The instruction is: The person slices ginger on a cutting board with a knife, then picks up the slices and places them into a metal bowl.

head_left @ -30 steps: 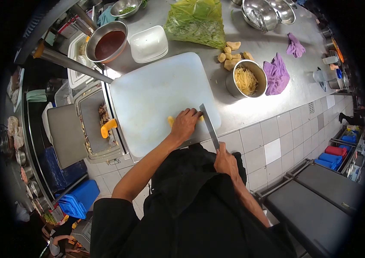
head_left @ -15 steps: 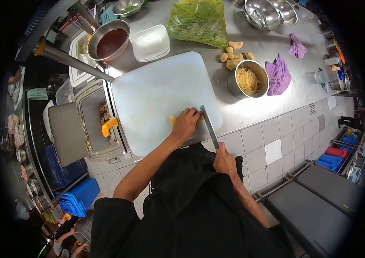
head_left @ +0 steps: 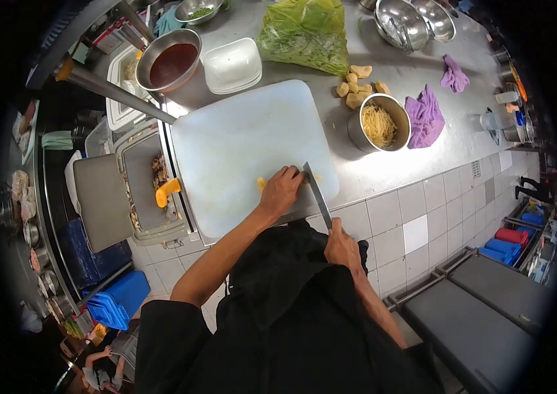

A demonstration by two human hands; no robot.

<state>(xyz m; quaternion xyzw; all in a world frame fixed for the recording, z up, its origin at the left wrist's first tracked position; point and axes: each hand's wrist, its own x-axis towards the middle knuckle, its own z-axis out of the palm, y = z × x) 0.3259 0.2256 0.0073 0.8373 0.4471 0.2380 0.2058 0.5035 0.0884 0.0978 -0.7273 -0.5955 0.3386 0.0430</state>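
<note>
My right hand (head_left: 342,248) is wrapped round the handle of a knife (head_left: 318,199), whose long blade slants across the near edge of a white cutting board (head_left: 245,131). Beside the blade, the bent fingers of my left hand (head_left: 280,190) press a pale yellow piece, apparently peeled ginger, onto the board; they mostly hide it. A yellow ginger piece (head_left: 261,183) shows by that hand's thumb side. Thin cut bits (head_left: 318,176) lie just right of the blade. To the right of the board, a steel pot (head_left: 362,131) holds yellow shreds (head_left: 379,126).
Several peeled chunks (head_left: 355,100) lie behind the pot, with a purple cloth (head_left: 425,118) beside it. Behind the board are a green plastic bag (head_left: 304,36), white dishes (head_left: 232,64) and a bowl of dark red liquid (head_left: 172,65). A scrap bin (head_left: 140,167) stands left.
The knife blade has shifted slightly left, still against my left fingertips. Cut bits now show more plainly right of the blade. My left hand stays in nearly the same place.
</note>
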